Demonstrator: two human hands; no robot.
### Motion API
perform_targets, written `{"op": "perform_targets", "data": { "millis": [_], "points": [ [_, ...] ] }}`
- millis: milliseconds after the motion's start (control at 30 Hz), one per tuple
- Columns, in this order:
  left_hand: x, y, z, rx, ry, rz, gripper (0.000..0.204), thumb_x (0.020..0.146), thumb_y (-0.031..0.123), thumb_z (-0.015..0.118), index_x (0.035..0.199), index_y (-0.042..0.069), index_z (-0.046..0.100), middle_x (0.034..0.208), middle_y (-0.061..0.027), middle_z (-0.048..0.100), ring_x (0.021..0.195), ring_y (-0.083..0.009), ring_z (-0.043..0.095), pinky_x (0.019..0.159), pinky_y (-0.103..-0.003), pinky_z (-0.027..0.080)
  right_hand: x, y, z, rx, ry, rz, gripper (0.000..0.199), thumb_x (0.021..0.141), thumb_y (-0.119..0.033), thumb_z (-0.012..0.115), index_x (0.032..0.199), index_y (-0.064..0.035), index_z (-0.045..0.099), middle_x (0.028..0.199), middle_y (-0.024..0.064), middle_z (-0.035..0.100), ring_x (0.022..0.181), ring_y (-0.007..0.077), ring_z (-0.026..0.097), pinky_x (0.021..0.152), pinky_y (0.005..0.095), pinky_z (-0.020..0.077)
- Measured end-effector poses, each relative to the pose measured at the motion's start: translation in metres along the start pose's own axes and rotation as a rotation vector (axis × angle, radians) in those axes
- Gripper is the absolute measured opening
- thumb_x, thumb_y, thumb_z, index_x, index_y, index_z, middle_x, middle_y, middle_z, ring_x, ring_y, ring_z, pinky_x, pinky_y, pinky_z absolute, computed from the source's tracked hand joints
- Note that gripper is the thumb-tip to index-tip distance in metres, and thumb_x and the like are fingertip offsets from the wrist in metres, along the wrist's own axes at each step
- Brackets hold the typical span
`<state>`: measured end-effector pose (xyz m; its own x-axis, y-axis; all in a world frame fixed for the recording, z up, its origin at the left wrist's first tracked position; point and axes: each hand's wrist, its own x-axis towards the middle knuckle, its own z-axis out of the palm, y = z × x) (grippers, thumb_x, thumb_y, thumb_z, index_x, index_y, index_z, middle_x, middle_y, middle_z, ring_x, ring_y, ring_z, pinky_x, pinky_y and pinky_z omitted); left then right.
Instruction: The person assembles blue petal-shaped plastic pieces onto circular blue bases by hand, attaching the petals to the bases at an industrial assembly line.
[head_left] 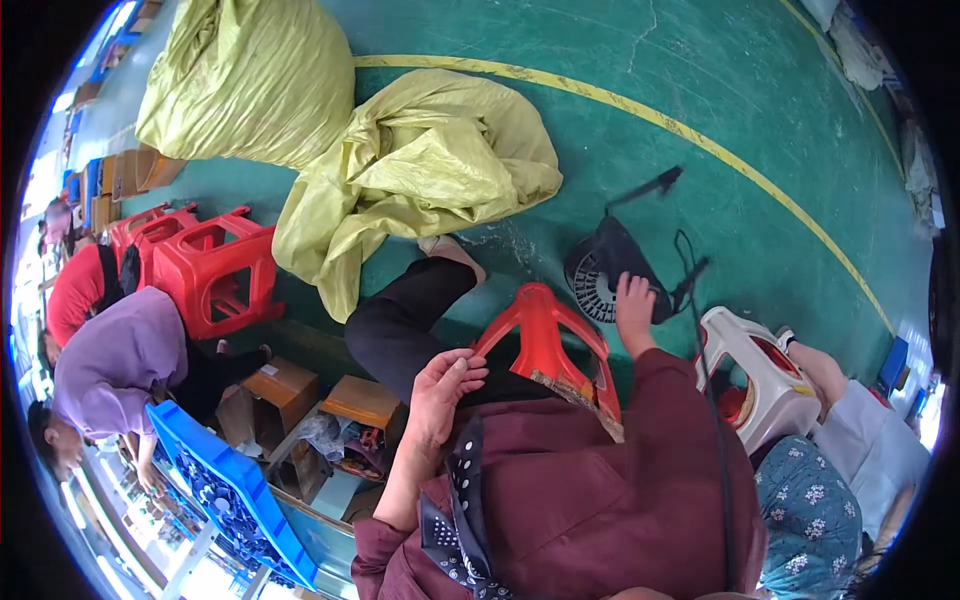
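Observation:
My left hand [447, 387] is raised left of a red plastic stool, its fingers loosely bent and nothing visible in them. To the right, my right hand [635, 312] has its fingers on a black object [622, 252] with a round slotted grille and dangling straps; its exact kind is unclear. The thumb is hidden. The object is over the green floor, and I cannot tell whether it touches it. Just below it, the red stool [540, 335] stands in front of my torso, partly hidden by my clothing.
Two large yellow-green woven sacks [430, 150] lie ahead. Red stools [215, 270] stand at left, beside seated people, a blue crate [225, 500] and cardboard boxes [360, 400]. A white stool [765, 385] and another person are at right. A yellow line [690, 135] crosses the floor.

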<state>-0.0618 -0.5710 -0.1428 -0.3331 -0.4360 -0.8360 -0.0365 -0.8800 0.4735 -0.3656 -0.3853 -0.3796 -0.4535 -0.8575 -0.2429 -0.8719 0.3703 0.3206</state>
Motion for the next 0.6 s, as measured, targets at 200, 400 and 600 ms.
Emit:
{"op": "perform_targets", "data": {
  "millis": [200,400,600],
  "points": [
    [-0.011,-0.002,-0.005,0.05,0.059,-0.022,0.025,0.097,0.012,0.053,0.118,-0.001,0.056,0.107,-0.0138,0.065,0.093,-0.0185,0.064,0.081,-0.028,0.053,-0.055,-0.072,0.064,0.068,-0.255,-0.032,0.036,0.089,-0.019,0.049,0.123,-0.0091,0.056,0.137,0.0263,0.042,0.13,0.0469,0.036,0.087,0.045,0.0463],
    [-0.008,0.003,-0.003,0.06,0.068,-0.016,0.024,0.097,0.013,0.053,0.117,-0.001,0.057,0.108,-0.0132,0.065,0.093,-0.0178,0.064,0.081,-0.028,0.052,-0.016,-0.102,0.054,-0.157,-0.427,-0.049,0.024,0.083,-0.019,0.055,0.097,-0.0094,0.072,0.109,0.022,0.065,0.105,0.0433,0.059,0.067,0.0495,0.0493],
    [-0.022,0.005,-0.005,0.188,0.075,0.053,0.025,0.097,0.012,0.054,0.118,-0.001,0.056,0.109,-0.012,0.065,0.095,-0.0159,0.063,0.082,-0.027,0.051,0.077,-0.157,0.032,0.327,-0.4,-0.202,0.02,0.08,-0.015,0.056,0.085,-0.0165,0.076,0.084,0.006,0.072,0.078,0.0279,0.07,0.054,0.0504,0.0494]
  ]
}}
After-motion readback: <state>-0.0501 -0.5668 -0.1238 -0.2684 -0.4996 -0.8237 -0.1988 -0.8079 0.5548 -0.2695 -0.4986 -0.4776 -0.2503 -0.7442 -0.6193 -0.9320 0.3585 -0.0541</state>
